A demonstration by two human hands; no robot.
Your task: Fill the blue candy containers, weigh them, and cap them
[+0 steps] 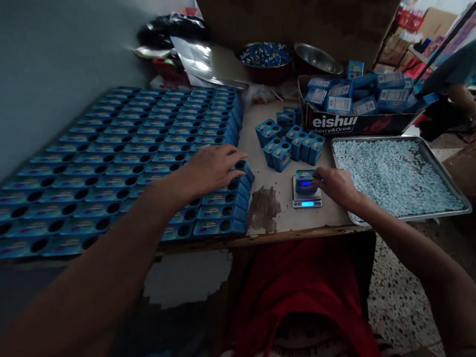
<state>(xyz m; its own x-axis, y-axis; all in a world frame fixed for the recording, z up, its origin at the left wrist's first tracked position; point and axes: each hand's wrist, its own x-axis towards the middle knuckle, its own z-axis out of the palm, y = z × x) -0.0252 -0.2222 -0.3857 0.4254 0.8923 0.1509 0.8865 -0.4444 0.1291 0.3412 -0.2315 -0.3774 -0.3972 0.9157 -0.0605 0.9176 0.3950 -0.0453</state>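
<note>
My left hand (217,168) reaches over the right edge of the large block of blue boxes (148,148), its fingers apart beside a box at the block's edge. Each box has a dark round hole in its top. My right hand (336,184) has its fingertips closed on a blue box (305,181) that stands on a small digital scale (308,204) with a lit display. Behind the scale, several blue boxes (281,155) stand in loose groups on the worn table (290,218).
A metal tray (466,206) of small pale blue pieces lies at the right. Behind it is a carton (372,124) full of blue packs. A bowl (267,74) of blue items and a metal bowl (318,58) stand at the back. A person's arm (461,99) shows at far right.
</note>
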